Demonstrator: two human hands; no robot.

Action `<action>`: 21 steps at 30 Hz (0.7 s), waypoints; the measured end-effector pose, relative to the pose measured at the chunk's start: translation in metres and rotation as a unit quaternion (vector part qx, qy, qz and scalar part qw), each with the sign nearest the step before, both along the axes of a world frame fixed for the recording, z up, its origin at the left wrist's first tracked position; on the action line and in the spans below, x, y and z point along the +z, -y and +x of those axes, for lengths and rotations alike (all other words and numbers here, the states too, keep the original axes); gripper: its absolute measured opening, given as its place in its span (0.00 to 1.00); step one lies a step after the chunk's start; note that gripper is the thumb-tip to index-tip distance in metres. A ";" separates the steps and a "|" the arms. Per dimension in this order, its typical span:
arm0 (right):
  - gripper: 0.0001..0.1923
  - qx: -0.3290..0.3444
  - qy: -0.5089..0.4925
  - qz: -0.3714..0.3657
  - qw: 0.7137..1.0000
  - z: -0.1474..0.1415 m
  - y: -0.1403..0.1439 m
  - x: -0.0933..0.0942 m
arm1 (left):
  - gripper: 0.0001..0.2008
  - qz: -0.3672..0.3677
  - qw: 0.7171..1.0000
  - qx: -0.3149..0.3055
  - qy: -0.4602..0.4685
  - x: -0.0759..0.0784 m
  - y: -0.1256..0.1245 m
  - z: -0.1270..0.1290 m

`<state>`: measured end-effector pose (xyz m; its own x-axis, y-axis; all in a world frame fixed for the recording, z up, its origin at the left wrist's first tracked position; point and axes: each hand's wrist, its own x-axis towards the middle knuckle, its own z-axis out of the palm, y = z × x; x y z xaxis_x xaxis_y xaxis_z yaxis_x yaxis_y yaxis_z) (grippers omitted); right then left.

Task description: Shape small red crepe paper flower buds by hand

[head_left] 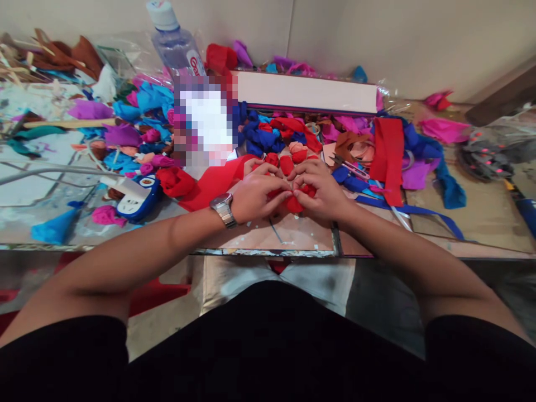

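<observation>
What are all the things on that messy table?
Red crepe piece: one, red, pinched between both hands at the table's front edge.
Small rolled buds: several, red, just behind the hands.
Red strip: one, red, right of the hands.
Paper scraps: many, blue, purple, pink, piled at left.
Water bottle: one, clear with white cap, back left.
Long box: one, whitish, at the back.
Table: one, brownish.
Wristwatch: one, silver, left wrist.
Left hand: one, gripping the paper.
Right hand: one, gripping the paper.
</observation>
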<state>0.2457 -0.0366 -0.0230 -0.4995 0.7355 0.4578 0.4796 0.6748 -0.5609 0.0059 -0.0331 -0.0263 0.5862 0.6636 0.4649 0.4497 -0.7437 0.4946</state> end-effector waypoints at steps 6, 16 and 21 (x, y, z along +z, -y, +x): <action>0.08 0.008 -0.023 -0.020 1.000 0.004 -0.002 0.002 | 0.16 -0.019 1.000 0.019 -0.009 0.001 0.002 0.000; 0.05 0.020 -0.032 -0.006 0.999 0.006 -0.007 -0.003 | 0.17 -0.040 0.999 0.021 0.009 0.003 0.000 -0.001; 0.07 0.014 -0.047 -0.015 0.999 0.008 -0.009 0.000 | 0.18 -0.052 0.997 0.047 0.008 0.001 -0.001 -0.001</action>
